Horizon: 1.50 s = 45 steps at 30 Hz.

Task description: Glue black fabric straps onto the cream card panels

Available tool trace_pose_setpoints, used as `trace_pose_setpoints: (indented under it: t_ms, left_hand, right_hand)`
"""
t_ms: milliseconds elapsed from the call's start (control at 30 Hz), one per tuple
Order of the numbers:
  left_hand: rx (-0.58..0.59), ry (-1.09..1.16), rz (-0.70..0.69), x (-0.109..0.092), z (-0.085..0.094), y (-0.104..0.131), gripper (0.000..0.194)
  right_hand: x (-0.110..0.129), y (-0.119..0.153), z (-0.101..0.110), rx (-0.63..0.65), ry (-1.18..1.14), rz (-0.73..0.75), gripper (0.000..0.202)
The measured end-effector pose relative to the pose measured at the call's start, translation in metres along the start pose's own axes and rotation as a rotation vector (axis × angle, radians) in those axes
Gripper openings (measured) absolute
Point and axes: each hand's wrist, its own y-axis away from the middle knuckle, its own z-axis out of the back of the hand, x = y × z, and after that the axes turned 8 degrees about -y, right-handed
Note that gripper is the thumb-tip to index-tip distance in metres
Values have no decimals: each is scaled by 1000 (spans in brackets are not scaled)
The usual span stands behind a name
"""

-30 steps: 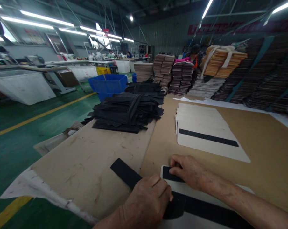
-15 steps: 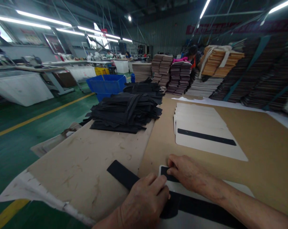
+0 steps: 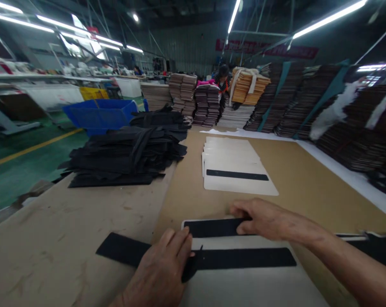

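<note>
A pale panel (image 3: 244, 285) lies at the near edge, with a black strip (image 3: 208, 228) along its far edge and another black strip (image 3: 244, 258) across it. My right hand (image 3: 259, 219) pinches the far strip near its right part, thumb on top and fingers at the panel's edge. My left hand (image 3: 167, 264) presses its fingertips on that strip's left end. Under my left hand a loose black strip (image 3: 122, 249) sticks out to the left, and a dark rounded end shows right of the palm.
Overlapping pale panels (image 3: 234, 164), the front one with a black strip, lie farther back. A heap of black strips (image 3: 125, 153) is at left, a blue bin (image 3: 100, 115) behind it. Stacked dark pieces (image 3: 285, 102) line the back, where a person (image 3: 223, 79) is partly visible.
My right hand has moved right along the far strip, which now shows between my hands. The view has turned to the right.
</note>
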Motion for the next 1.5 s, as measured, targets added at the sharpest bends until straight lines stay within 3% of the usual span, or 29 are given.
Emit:
trace_pose_setpoints:
  t_ms: [100, 233, 367, 567, 733, 867, 933, 1067, 1133, 1267, 1500]
  left_hand:
    - [-20, 19, -9, 2, -1, -2, 35]
    - [-59, -23, -47, 3, -2, -4, 32]
    - [-86, -61, -52, 5, -3, -3, 29]
    - [-131, -99, -76, 9, -5, -2, 30]
    - [-114, -123, -81, 9, -8, -4, 30]
    - [-103, -111, -47, 7, -5, -6, 28]
    - [-113, -112, -51, 7, -4, -6, 28]
    - [-113, -107, -62, 7, -5, -5, 29]
    - [-110, -105, -45, 8, -6, -5, 29]
    - [-114, -82, -43, 8, -8, -5, 28]
    - [-58, -81, -2, 6, -7, -4, 31]
  right_hand:
    - [-50, 35, 13, -34, -172, -114, 8]
    - [-82, 60, -5, -198, -401, -216, 14]
    - [-80, 65, -22, -302, -484, -221, 18]
    - [-84, 59, -18, -463, -391, -267, 12]
    - [-87, 52, -17, -519, -455, -257, 15]
    - [-74, 64, -11, -503, -580, -270, 27]
    - [-65, 72, -6, -538, -659, -239, 32]
    - [-57, 71, -2, -728, -707, -83, 33]
    - [-62, 60, -7, -765, -718, -85, 33]
    - [-83, 37, -25, -724, -751, -230, 33]
    - [-98, 30, -38, -754, -515, -280, 23]
